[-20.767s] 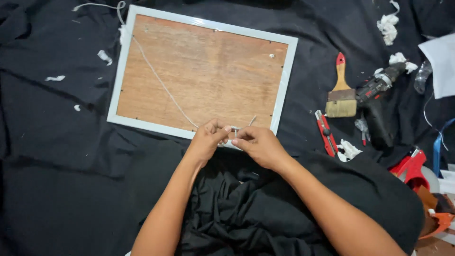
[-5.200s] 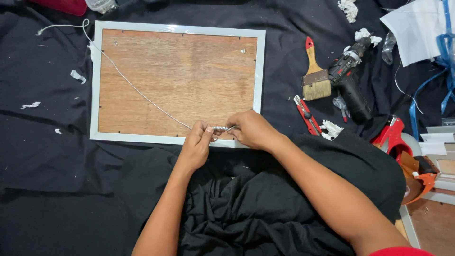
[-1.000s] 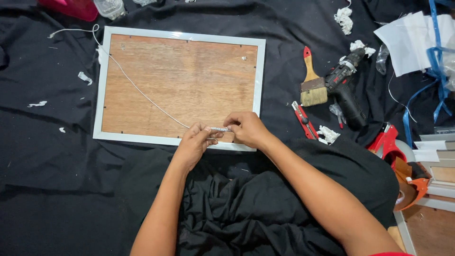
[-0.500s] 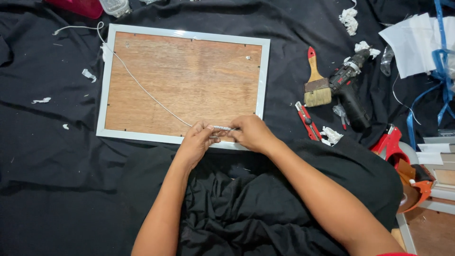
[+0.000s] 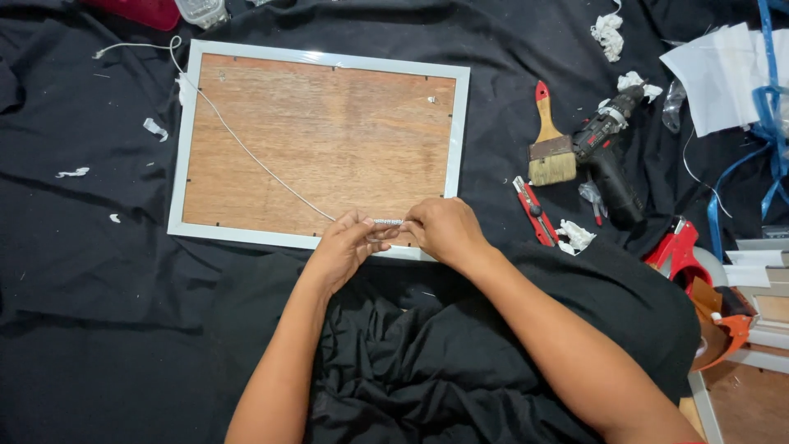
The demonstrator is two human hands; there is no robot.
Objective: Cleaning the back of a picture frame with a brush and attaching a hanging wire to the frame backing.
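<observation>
A picture frame point(image 5: 457, 131) with a pale rim and brown wooden backing lies face down on black cloth. A white cord point(image 5: 246, 150) runs from beyond its top left corner diagonally across the backing to my hands at the near edge. My left hand point(image 5: 341, 248) pinches the cord's near end. My right hand point(image 5: 442, 228) pinches the same stretch from the right, where a short whitish wrapped section point(image 5: 388, 222) shows between my fingers. Both hands rest over the frame's lower rim.
To the right lie a red-handled paintbrush point(image 5: 549, 140), a black cordless drill point(image 5: 610, 156), a red utility knife point(image 5: 534, 212) and a red tape dispenser point(image 5: 679, 249). White paper scraps point(image 5: 608, 33) dot the cloth. White sheets and blue ribbon point(image 5: 760, 99) lie at the far right.
My hands stay at the frame's near edge working the cord end. The view has shifted slightly; the frame, cord and tools have not moved.
</observation>
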